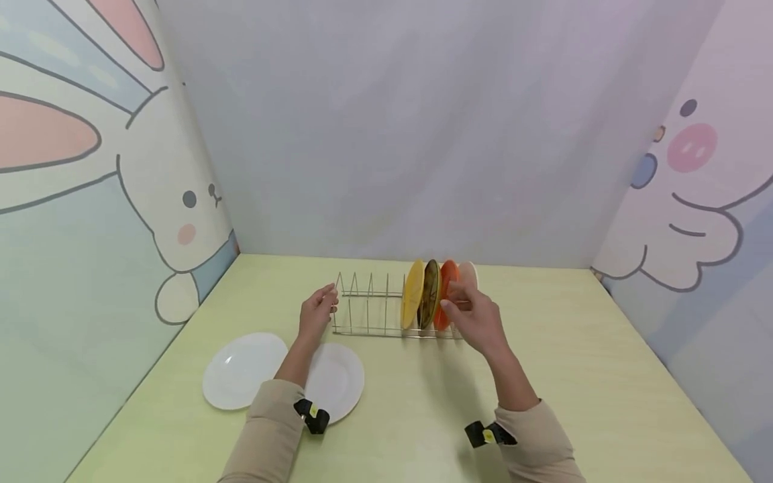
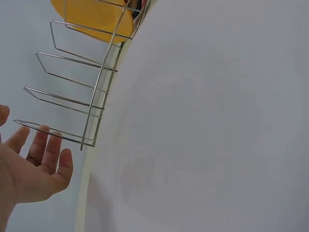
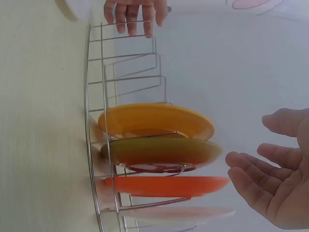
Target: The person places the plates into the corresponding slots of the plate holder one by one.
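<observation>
A wire dish rack (image 1: 368,330) holds several plates upright in its right part: a yellow plate (image 1: 413,295), a dark green patterned plate (image 1: 430,294), an orange plate (image 3: 164,186) and a pale pink plate (image 3: 178,212). At the rack's left end, my left hand (image 1: 318,312) has its fingertips against the end wire, thumb apart from it in the left wrist view. My right hand (image 1: 480,320) hovers by the orange and pink plates with loosely bent fingers. The right wrist view shows a gap between this hand and the plates, and nothing held.
Two white plates lie flat on the pale yellow table, one (image 1: 244,372) at the left and another (image 1: 338,382) partly behind my left forearm. The rack's left slots (image 1: 368,308) hold no plates. A grey curtain-like backdrop (image 1: 386,134) stands behind the table, with cartoon-printed panels on both sides.
</observation>
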`<act>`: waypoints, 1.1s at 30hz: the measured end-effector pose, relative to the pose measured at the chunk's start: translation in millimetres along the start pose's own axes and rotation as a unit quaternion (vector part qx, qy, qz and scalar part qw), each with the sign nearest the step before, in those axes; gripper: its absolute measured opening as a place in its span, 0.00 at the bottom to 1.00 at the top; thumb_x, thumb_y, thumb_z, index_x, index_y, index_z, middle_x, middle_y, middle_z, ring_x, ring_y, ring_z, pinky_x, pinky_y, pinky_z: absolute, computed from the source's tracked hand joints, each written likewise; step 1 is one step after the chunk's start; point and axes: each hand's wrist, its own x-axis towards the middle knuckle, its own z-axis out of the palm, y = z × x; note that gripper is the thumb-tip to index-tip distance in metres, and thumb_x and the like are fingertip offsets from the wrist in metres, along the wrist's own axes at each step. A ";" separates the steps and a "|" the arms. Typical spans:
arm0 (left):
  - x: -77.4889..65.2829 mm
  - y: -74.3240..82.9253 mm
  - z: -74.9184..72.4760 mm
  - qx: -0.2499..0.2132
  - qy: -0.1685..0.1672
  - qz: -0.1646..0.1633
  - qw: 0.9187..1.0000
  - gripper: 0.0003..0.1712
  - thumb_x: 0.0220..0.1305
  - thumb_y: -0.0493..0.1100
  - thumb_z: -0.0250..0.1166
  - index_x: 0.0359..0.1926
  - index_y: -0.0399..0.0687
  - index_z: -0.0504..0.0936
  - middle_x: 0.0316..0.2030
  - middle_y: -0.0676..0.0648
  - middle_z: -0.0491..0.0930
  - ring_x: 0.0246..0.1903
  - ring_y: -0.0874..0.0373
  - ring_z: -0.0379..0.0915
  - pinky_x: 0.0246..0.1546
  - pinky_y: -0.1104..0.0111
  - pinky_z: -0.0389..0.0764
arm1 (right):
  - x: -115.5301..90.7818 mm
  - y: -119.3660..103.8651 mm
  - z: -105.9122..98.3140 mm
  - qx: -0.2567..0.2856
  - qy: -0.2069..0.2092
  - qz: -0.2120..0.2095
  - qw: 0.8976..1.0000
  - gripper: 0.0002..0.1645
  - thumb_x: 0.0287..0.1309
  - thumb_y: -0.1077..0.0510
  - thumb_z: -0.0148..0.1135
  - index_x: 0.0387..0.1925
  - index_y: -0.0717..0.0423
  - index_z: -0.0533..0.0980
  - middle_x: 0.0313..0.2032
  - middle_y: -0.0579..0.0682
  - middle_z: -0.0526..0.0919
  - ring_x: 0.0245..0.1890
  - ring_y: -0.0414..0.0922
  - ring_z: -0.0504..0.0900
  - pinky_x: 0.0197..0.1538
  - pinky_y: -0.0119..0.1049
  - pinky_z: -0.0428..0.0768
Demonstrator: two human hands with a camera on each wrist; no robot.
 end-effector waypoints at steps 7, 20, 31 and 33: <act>-5.3 3.7 -8.3 0.009 -0.010 -0.002 1.000 0.24 0.68 0.52 0.53 0.61 0.49 0.71 0.44 0.42 0.75 0.47 0.42 0.70 0.44 0.53 0.71 | -6.9 16.5 -20.9 0.004 -0.020 -0.019 1.000 0.28 0.58 0.55 0.63 0.57 0.63 0.70 0.44 0.60 0.80 0.40 0.54 0.81 0.36 0.44 0.80; -15.9 10.4 -25.7 0.017 -0.041 -0.009 0.999 0.26 0.68 0.53 0.54 0.61 0.45 0.72 0.48 0.35 0.72 0.47 0.41 0.69 0.47 0.49 0.69 | -8.7 59.3 -36.2 0.082 0.054 -0.018 0.995 0.18 0.59 0.67 0.59 0.51 0.67 0.73 0.38 0.62 0.80 0.30 0.35 0.79 0.30 0.27 0.76; -33.0 23.6 -36.6 0.042 -0.077 -0.011 0.996 0.26 0.68 0.53 0.55 0.60 0.42 0.72 0.48 0.38 0.74 0.48 0.43 0.69 0.49 0.50 0.69 | 14.2 90.2 -25.6 0.170 0.095 0.117 0.974 0.20 0.66 0.57 0.53 0.54 0.65 0.71 0.41 0.52 0.76 0.36 0.36 0.78 0.35 0.29 0.78; -34.4 22.7 -38.7 0.051 -0.082 -0.011 0.995 0.27 0.68 0.53 0.54 0.61 0.42 0.71 0.51 0.36 0.73 0.48 0.43 0.69 0.49 0.51 0.70 | 18.4 93.5 -23.1 0.180 0.082 0.134 0.971 0.20 0.67 0.57 0.50 0.56 0.65 0.69 0.44 0.56 0.75 0.40 0.41 0.79 0.38 0.32 0.79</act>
